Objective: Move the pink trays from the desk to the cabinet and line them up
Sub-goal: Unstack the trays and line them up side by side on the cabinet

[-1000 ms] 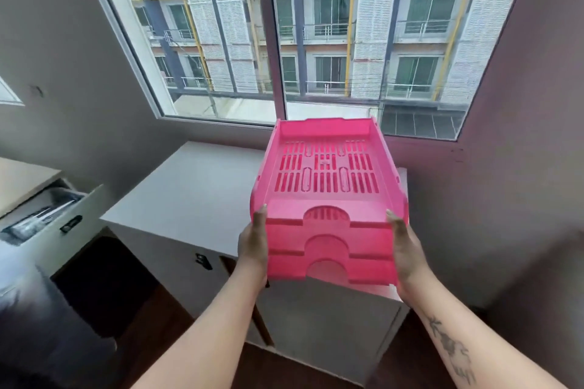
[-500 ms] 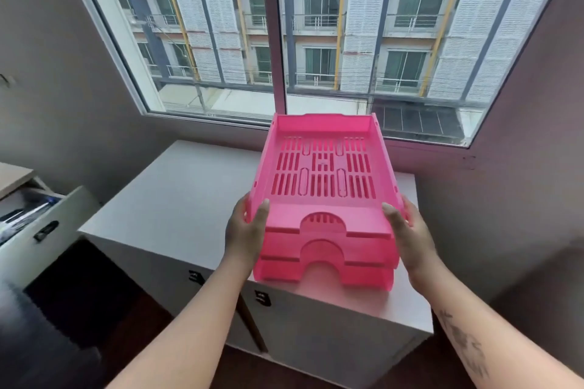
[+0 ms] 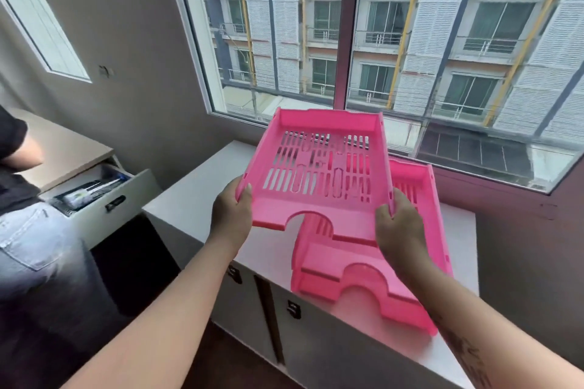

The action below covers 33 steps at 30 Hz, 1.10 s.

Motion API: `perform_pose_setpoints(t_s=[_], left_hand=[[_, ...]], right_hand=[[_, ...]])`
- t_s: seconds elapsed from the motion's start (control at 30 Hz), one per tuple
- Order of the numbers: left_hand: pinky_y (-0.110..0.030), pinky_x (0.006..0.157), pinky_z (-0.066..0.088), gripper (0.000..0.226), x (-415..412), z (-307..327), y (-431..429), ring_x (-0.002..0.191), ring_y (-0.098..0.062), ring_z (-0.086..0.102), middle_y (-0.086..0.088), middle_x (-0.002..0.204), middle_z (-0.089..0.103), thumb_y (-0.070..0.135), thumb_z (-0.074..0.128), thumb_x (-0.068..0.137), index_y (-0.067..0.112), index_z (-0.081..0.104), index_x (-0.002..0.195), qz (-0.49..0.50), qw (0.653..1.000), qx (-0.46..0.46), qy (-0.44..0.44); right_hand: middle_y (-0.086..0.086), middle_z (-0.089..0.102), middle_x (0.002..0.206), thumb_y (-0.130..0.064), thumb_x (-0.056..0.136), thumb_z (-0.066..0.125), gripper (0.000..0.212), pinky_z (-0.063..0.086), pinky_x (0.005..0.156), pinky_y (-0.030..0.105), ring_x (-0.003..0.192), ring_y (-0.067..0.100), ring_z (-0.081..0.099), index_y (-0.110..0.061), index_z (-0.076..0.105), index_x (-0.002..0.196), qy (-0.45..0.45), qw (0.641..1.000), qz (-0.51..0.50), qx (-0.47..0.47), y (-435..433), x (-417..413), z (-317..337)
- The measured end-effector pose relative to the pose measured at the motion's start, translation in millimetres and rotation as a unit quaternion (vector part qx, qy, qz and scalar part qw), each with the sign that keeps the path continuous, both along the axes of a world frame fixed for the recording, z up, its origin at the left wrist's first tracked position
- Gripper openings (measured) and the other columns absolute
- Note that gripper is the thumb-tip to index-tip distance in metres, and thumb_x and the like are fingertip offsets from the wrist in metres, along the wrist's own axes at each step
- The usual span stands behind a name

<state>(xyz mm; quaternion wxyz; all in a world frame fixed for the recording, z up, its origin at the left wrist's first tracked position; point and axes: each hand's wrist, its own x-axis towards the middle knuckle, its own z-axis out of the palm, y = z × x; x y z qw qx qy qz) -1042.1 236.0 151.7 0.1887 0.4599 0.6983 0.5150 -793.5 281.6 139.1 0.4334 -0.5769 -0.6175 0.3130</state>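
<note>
I hold one pink slotted tray (image 3: 319,205) in the air above the white cabinet (image 3: 189,199), tilted with its far end up. My left hand (image 3: 232,215) grips its left side wall and my right hand (image 3: 396,224) grips its right side wall. The rest of the pink tray stack (image 3: 357,281) lies on the right part of the cabinet top, below and to the right of the lifted tray; how many trays it holds is unclear. My right forearm hides part of its right edge.
A big window (image 3: 379,57) runs behind the cabinet, with a wall at the right. To the left a desk (image 3: 60,148) has an open drawer (image 3: 104,196) full of items. A person in jeans (image 3: 34,246) stands at the far left.
The stack has been set down on the right part of the cabinet. Both hands have lifted the top tray off it, up and to the left. The view turned left, showing the person.
</note>
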Motion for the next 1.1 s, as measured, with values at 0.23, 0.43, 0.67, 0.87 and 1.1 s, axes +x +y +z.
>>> perform_pose_setpoints(t_s=[0.23, 0.43, 0.67, 0.87, 1.1], left_hand=[[-0.027, 0.085, 0.042, 0.035, -132.2, -16.0, 4.0, 0.106, -0.020, 0.059, -0.001, 0.113, 0.063, 0.016, 0.043, 0.101, 0.010, 0.056, 0.133, 0.088, 0.996, -0.004, -0.019], [-0.026, 0.085, 0.040, 0.034, -238.9, -49.5, 33.0, 0.104, -0.019, 0.059, -0.001, 0.109, 0.062, 0.010, 0.044, 0.100, 0.010, 0.058, 0.131, 0.088, 0.994, -0.048, -0.035], [-0.027, 0.093, 0.041, 0.041, -299.9, -101.3, 61.2, 0.110, -0.012, 0.055, 0.004, 0.118, 0.060, 0.010, 0.044, 0.098, 0.016, 0.052, 0.138, 0.042, 0.990, -0.119, -0.060], [-0.030, 0.084, 0.046, 0.037, -328.3, -125.6, 67.4, 0.113, -0.019, 0.059, 0.004, 0.114, 0.062, 0.019, 0.047, 0.099, 0.026, 0.049, 0.136, 0.006, 0.982, -0.183, -0.052], [-0.035, 0.095, 0.039, 0.058, -312.4, -85.9, 93.5, 0.128, -0.023, 0.047, -0.006, 0.141, 0.052, 0.045, 0.058, 0.088, 0.017, 0.043, 0.137, 0.038, 0.994, -0.096, 0.039]], right_hand=[[0.012, 0.067, 0.095, -0.009, 0.098, 0.040, 0.039, 0.044, 0.053, 0.030, 0.059, 0.012, 0.050, -0.009, 0.048, 0.136, 0.019, 0.998, 0.060, -0.031, 32.2, -141.3, -22.0], [0.005, 0.069, 0.099, -0.004, 0.095, 0.037, 0.034, 0.058, 0.073, 0.046, 0.082, 0.024, 0.066, -0.015, 0.055, 0.121, 0.021, 0.993, 0.064, -0.100, 55.1, -249.1, -49.8], [-0.006, 0.061, 0.087, -0.003, 0.097, 0.035, 0.036, 0.046, 0.059, 0.028, 0.074, 0.009, 0.060, -0.012, 0.051, 0.129, -0.026, 0.990, 0.032, -0.138, 73.2, -303.2, -97.8], [0.015, 0.066, 0.119, -0.013, 0.099, 0.037, 0.041, 0.049, 0.080, 0.038, 0.098, 0.032, 0.065, -0.014, 0.040, 0.140, -0.054, 0.984, 0.025, -0.171, 76.3, -321.3, -122.0], [0.005, 0.044, 0.152, -0.039, 0.094, 0.057, 0.065, 0.036, 0.114, 0.045, 0.139, 0.022, 0.042, -0.011, 0.037, 0.149, -0.064, 0.992, 0.001, -0.105, 91.4, -289.1, -68.1]])
